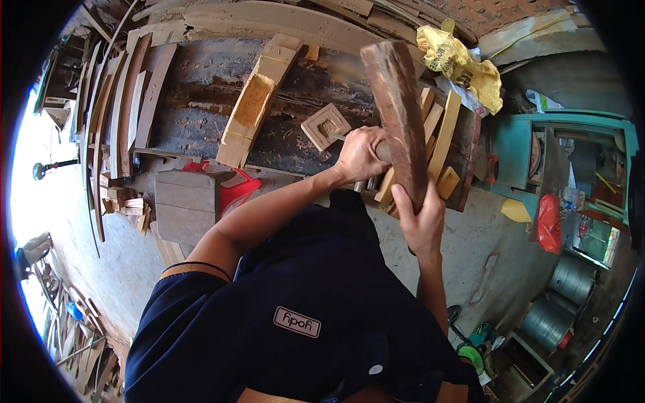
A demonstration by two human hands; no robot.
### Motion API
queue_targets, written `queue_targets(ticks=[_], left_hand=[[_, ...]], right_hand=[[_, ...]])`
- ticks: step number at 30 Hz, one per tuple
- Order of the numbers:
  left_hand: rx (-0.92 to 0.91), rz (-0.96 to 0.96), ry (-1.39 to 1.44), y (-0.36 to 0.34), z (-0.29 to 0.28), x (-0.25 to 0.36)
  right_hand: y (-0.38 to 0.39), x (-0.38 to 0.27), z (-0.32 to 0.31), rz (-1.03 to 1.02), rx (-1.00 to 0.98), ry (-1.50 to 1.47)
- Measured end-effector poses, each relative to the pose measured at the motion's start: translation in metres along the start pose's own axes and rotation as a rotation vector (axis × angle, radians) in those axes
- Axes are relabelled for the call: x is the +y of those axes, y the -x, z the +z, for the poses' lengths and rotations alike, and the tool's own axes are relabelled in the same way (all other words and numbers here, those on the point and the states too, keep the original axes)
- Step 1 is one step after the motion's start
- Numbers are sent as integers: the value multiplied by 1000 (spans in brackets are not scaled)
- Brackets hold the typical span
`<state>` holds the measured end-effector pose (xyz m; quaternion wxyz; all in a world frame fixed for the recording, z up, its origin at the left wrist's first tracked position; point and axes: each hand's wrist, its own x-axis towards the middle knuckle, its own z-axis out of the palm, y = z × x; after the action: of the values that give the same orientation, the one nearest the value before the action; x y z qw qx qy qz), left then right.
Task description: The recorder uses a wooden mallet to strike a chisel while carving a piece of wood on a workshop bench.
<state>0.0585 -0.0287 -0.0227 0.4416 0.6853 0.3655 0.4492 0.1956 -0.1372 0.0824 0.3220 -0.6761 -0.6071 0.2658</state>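
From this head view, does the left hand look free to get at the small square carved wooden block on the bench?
Probably not as it stands: the left hand lies right beside the small square carved wooden block with nothing between them, but its fingers are closed round a tool handle whose metal tip reaches toward the block.

a woodworking shop: a worn, dust-covered wooden workbench (201, 101) in the middle, curved sawn planks (114, 114) stacked at the left, pale timber offcuts (440, 134) on the right, brick wall (484, 13) far behind.
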Motion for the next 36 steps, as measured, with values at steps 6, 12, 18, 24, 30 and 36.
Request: queue_targets(ticks=[6, 12, 18, 24, 30, 36], left_hand=[[-13, -44, -35, -1, 0, -3], [26, -125, 118, -8, -7, -5], [198, -275, 379, -40, -54, -16], [273, -284, 322, -49, -65, -16], [232, -222, 290, -47, -50, -21], [150, -154, 223, -32, -20, 3]], right_hand=[[11, -20, -11, 191, 25, -298], [0, -6, 7, -26, -5, 49], [5, -1, 0, 112, -28, -118], [8, 0, -4, 124, -1, -158], [7, -1, -4, 148, -19, -141], [-1, -33, -14, -25, 123, -495]])
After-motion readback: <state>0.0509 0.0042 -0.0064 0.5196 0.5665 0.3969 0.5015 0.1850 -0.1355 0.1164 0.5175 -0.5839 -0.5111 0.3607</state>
